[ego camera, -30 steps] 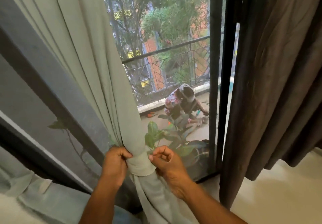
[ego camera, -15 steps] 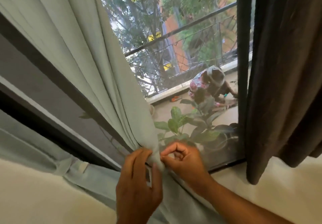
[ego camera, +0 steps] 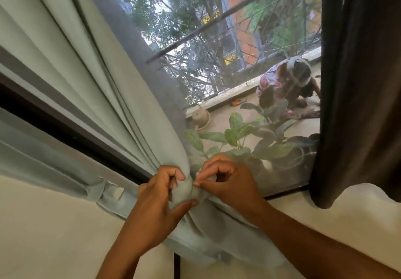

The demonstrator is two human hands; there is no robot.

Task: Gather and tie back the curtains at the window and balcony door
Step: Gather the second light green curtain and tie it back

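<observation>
A pale green curtain (ego camera: 91,79) hangs in folds from the upper left and is bunched into a narrow waist low in the middle. A matching fabric tie-back band (ego camera: 188,188) wraps that waist. My left hand (ego camera: 158,200) grips the band and bunched cloth from the left, thumb underneath. My right hand (ego camera: 227,181) pinches the band's end from the right, touching the curtain. A second pale green curtain (ego camera: 43,159), held by its own band (ego camera: 97,192), lies along the left window. A dark brown curtain (ego camera: 358,83) hangs loose at the right.
Behind the glass door (ego camera: 238,72) is a balcony with a metal railing (ego camera: 217,20), a leafy potted plant (ego camera: 243,135), a small pot (ego camera: 200,116) and a person crouching (ego camera: 286,83). A dark window frame (ego camera: 65,127) runs along the left. Cream floor (ego camera: 347,224) lies below.
The view has tilted and moved closer to the curtain's waist. Both hands stay at the band; my left hand now grips it with the thumb underneath, my right keeps pinching its end.
</observation>
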